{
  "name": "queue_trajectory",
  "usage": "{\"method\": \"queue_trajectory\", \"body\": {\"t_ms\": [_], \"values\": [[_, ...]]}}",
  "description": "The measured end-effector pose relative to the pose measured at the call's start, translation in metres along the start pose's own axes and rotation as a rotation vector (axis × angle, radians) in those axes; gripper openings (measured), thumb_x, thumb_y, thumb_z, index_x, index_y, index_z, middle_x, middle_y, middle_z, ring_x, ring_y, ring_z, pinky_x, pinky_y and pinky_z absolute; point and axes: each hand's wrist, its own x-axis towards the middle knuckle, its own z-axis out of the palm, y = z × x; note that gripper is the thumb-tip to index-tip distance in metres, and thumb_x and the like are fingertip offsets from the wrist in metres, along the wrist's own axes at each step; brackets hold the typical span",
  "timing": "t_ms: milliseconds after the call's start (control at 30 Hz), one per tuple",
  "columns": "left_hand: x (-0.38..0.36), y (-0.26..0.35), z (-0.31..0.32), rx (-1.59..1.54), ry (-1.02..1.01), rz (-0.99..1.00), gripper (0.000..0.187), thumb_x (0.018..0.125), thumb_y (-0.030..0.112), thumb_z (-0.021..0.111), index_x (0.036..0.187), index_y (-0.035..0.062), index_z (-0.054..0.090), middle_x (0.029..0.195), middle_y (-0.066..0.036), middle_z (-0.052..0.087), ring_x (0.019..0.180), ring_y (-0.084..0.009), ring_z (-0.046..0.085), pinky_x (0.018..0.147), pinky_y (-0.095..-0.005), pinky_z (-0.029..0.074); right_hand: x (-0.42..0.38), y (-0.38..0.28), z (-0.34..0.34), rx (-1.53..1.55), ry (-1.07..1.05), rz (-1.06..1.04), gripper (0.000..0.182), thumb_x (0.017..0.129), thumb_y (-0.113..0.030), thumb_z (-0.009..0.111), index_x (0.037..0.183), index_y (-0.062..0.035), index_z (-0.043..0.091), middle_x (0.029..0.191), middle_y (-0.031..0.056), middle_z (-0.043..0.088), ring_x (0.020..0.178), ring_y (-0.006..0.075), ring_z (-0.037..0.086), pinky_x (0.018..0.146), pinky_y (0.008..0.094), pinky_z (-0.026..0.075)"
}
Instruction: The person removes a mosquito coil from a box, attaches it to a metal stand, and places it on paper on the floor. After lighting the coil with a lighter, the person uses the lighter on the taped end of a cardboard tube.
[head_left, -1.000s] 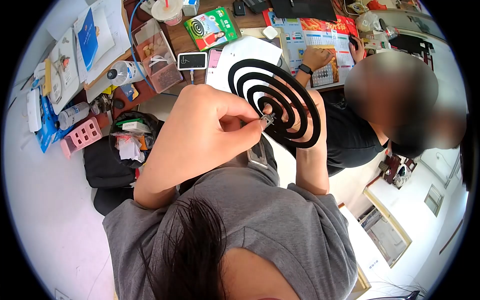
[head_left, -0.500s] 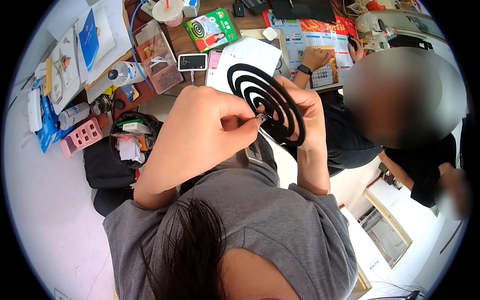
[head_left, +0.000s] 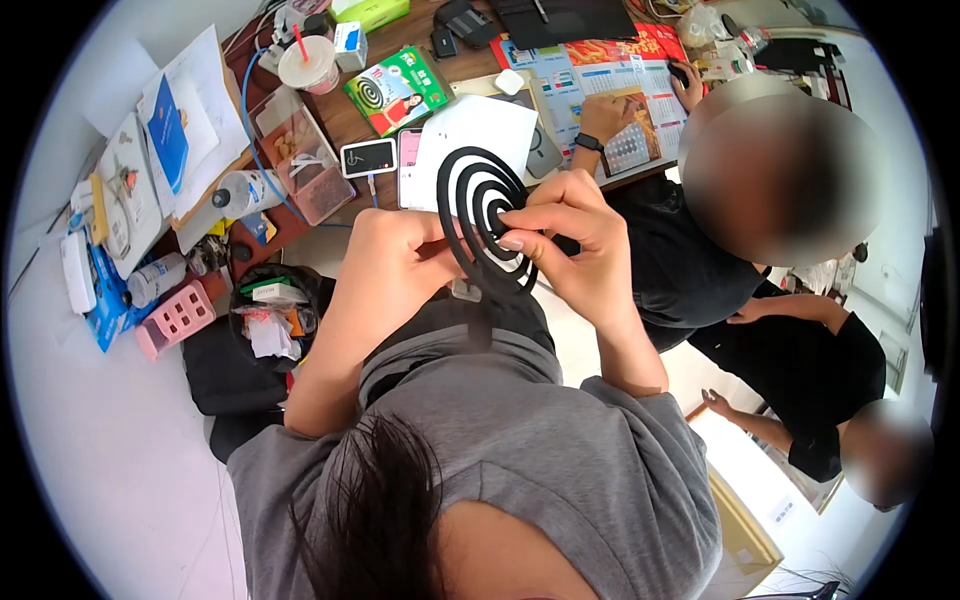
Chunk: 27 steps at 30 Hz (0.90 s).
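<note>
Black coil (head_left: 487,250), steeply tilted, between left hand (head_left: 395,258) and right hand (head_left: 578,248). Right hand clamped on coil near centre; left hand partly behind coil, grip unclear.

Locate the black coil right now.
In the head view, the black coil is just above centre, between the left hand and the right hand, its upper part in front of the white paper.

left hand (head_left: 385,255) partly behind black coil (head_left: 487,264), heads (head_left: 780,180) blurred
</note>
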Motion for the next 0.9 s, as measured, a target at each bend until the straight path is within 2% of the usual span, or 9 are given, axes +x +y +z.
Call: {"method": "queue_trajectory", "body": {"t_ms": [33, 233, 333, 467, 500, 600, 667, 800, 900], "values": [[0.000, -0.003, 0.000, 0.035, -0.018, 0.008, 0.011, 0.076, 0.004, 0.066, 0.085, -0.0017, 0.068, 0.064, -0.014, 0.064, 0.058, -0.0117, 0.062, 0.054, -0.0256, 0.046, -0.002, 0.002, -0.001, -0.035, -0.005, -0.040, 0.021, 0.065, -0.005, 0.077, 0.084, -0.0028, 0.071, 0.076, 0.0030, 0.056, 0.074, 0.0152, 0.050, 0.066, 0.0260, 0.040], [0.011, -0.031, 0.010, -0.010, -0.011, 0.208, 0.012, 0.075, 0.000, 0.067, 0.087, -0.0012, 0.068, 0.070, -0.011, 0.066, 0.064, -0.0099, 0.062, 0.058, -0.0248, 0.048, -0.008, 0.013, 0.001, -0.065, 0.065, -0.040, 0.023, 0.062, -0.008, 0.078, 0.084, -0.0040, 0.071, 0.076, 0.0027, 0.056, 0.075, 0.0163, 0.050, 0.067, 0.0270, 0.040], [0.017, -0.040, 0.016, -0.101, -0.011, 0.171, 0.012, 0.075, -0.001, 0.067, 0.087, -0.0003, 0.068, 0.071, -0.009, 0.065, 0.065, -0.0096, 0.062, 0.058, -0.0239, 0.047, -0.009, 0.014, -0.001, -0.129, 0.089, -0.054, 0.024, 0.060, -0.010, 0.079, 0.083, -0.0058, 0.072, 0.076, 0.0023, 0.056, 0.074, 0.0170, 0.050, 0.068, 0.0282, 0.040], [0.021, -0.040, 0.016, 0.040, 0.026, 0.211, 0.013, 0.070, -0.005, 0.064, 0.081, 0.0003, 0.067, 0.067, -0.006, 0.062, 0.058, -0.0131, 0.059, 0.054, -0.0257, 0.046, -0.008, 0.020, 0.000, -0.130, 0.139, -0.083, 0.020, 0.061, -0.015, 0.079, 0.079, -0.0120, 0.072, 0.075, -0.0014, 0.058, 0.075, 0.0180, 0.050, 0.070, 0.0315, 0.035], [0.024, -0.028, 0.015, 0.225, 0.050, 0.358, 0.013, 0.068, -0.005, 0.063, 0.079, 0.0009, 0.066, 0.065, -0.006, 0.061, 0.056, -0.0163, 0.059, 0.053, -0.0268, 0.045, -0.008, 0.022, 0.000, -0.092, 0.136, -0.068, 0.019, 0.060, -0.015, 0.079, 0.078, -0.0130, 0.072, 0.075, -0.0019, 0.058, 0.076, 0.0179, 0.051, 0.070, 0.0316, 0.036], [0.029, -0.023, 0.017, 0.303, 0.052, 0.492, 0.014, 0.067, 0.002, 0.069, 0.082, 0.0028, 0.068, 0.072, -0.009, 0.065, 0.062, -0.0223, 0.063, 0.055, -0.0277, 0.047, -0.008, 0.021, -0.009, 0.022, 0.057, 0.011, 0.022, 0.058, -0.014, 0.082, 0.076, -0.0088, 0.071, 0.073, 0.0000, 0.058, 0.075, 0.0168, 0.050, 0.071, 0.0296, 0.038], [0.032, -0.033, 0.012, 0.307, 0.017, 0.568, 0.017, 0.068, 0.005, 0.072, 0.084, 0.0029, 0.069, 0.076, -0.009, 0.066, 0.064, -0.0223, 0.064, 0.058, -0.0277, 0.049, -0.010, 0.021, -0.010, 0.141, 0.029, 0.085, 0.018, 0.060, -0.014, 0.082, 0.075, -0.0123, 0.072, 0.070, -0.0030, 0.054, 0.075, 0.0151, 0.047, 0.073, 0.0284, 0.035], [0.029, -0.033, 0.010, 0.271, -0.048, 0.592, 0.020, 0.065, 0.004, 0.071, 0.086, 0.0022, 0.069, 0.079, -0.009, 0.066, 0.064, -0.0227, 0.064, 0.058, -0.0287, 0.050, -0.014, 0.020, -0.012, 0.054, 0.019, 0.049, 0.016, 0.060, -0.020, 0.081, 0.072, -0.0155, 0.071, 0.068, -0.0051, 0.048, 0.073, 0.0138, 0.045, 0.073, 0.0285, 0.030], [0.029, -0.032, 0.009, 0.417, -0.030, 0.666, 0.017, 0.067, 0.002, 0.070, 0.084, 0.0013, 0.068, 0.076, -0.010, 0.065, 0.061, -0.0231, 0.063, 0.054, -0.0295, 0.049, -0.017, 0.020, -0.010, 0.014, 0.039, 0.013, 0.016, 0.060, -0.022, 0.081, 0.071, -0.0160, 0.071, 0.068, -0.0055, 0.047, 0.073, 0.0136, 0.044, 0.072, 0.0291, 0.029]]}}
